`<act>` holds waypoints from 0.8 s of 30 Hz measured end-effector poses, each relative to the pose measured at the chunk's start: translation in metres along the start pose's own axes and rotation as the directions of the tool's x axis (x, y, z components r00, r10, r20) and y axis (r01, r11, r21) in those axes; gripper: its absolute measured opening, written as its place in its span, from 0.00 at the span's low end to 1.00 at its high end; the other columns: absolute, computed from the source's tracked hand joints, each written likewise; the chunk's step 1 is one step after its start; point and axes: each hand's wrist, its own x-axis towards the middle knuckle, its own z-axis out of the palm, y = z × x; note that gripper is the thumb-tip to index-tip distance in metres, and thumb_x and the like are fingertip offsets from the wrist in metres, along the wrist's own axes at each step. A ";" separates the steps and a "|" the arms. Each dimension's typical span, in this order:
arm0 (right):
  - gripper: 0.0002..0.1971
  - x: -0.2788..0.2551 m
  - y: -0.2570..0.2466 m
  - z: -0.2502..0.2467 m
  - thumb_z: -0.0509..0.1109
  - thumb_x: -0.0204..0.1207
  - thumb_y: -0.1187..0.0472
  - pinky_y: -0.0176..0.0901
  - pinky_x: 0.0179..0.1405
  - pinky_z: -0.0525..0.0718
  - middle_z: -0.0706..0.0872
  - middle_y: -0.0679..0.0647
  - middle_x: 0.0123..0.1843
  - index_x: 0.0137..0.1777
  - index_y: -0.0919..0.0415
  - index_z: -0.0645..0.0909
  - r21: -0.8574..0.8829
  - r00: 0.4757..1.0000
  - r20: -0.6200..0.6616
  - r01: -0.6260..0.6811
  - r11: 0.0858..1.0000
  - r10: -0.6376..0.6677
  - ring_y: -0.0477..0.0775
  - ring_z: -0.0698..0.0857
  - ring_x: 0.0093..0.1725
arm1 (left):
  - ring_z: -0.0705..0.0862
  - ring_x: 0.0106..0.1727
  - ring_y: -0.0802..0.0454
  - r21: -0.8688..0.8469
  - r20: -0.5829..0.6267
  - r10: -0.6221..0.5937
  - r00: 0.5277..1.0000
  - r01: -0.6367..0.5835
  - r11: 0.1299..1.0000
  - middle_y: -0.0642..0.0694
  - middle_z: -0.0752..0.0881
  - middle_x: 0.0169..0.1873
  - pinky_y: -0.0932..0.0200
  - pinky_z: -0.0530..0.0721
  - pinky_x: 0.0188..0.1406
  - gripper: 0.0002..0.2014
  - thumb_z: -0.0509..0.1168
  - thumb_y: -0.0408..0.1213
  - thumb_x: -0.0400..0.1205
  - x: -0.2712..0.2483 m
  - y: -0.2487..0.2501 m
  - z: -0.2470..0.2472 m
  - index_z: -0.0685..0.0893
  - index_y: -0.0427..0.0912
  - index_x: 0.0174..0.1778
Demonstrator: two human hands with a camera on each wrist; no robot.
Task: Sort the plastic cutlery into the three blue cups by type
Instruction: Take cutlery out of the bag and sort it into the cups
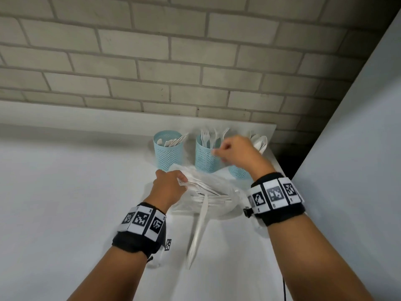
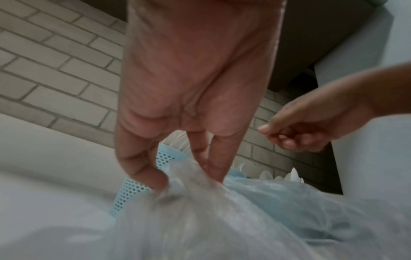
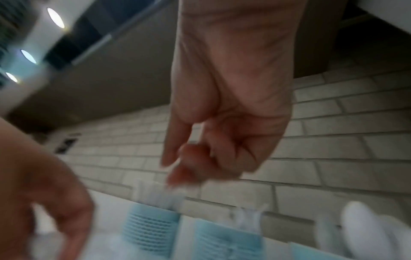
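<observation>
Three blue mesh cups stand in a row by the brick wall: the left cup (image 1: 168,149) holds knives, the middle cup (image 1: 205,156) forks, and the right cup (image 1: 238,173), half hidden by my wrist, spoons (image 1: 259,141). In front of them lies a clear plastic bag (image 1: 217,193) of white cutlery. My left hand (image 1: 173,183) pinches the bag's left edge, seen close in the left wrist view (image 2: 184,177). My right hand (image 1: 219,153) hovers over the middle and right cups with curled fingers and nothing visible in them (image 2: 282,139).
A couple of white cutlery pieces (image 1: 196,235) stick out of the bag toward me on the white table (image 1: 65,192). A grey panel (image 1: 358,148) closes off the right side. A black cable (image 1: 284,290) hangs at the near edge.
</observation>
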 end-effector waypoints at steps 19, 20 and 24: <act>0.11 -0.054 -0.026 0.059 0.74 0.69 0.69 0.42 0.34 0.80 0.86 0.56 0.44 0.47 0.61 0.75 -0.141 0.949 0.311 0.001 0.990 0.044 0.57 0.85 0.39 | 0.74 0.71 0.43 -0.044 0.001 0.070 0.998 -0.070 0.997 0.39 0.74 0.71 0.59 0.74 0.63 0.30 0.64 0.19 0.73 -0.017 -0.010 -0.010 0.74 0.40 0.72; 0.13 -0.049 -0.028 0.056 0.74 0.69 0.69 0.42 0.35 0.79 0.85 0.54 0.43 0.49 0.60 0.76 -0.129 0.957 0.289 0.029 0.991 0.009 0.55 0.84 0.40 | 0.74 0.71 0.43 -0.049 -0.007 0.072 0.997 -0.072 0.996 0.39 0.73 0.71 0.58 0.74 0.64 0.31 0.64 0.19 0.73 -0.018 -0.009 -0.010 0.73 0.39 0.73; 0.12 -0.031 -0.035 0.066 0.76 0.70 0.65 0.45 0.47 0.79 0.85 0.56 0.51 0.52 0.61 0.80 -0.169 0.953 0.265 0.193 0.966 -0.144 0.54 0.80 0.46 | 0.74 0.71 0.42 -0.092 -0.034 0.070 0.997 -0.073 0.993 0.39 0.72 0.72 0.56 0.75 0.64 0.34 0.67 0.20 0.72 -0.022 -0.006 -0.016 0.69 0.37 0.76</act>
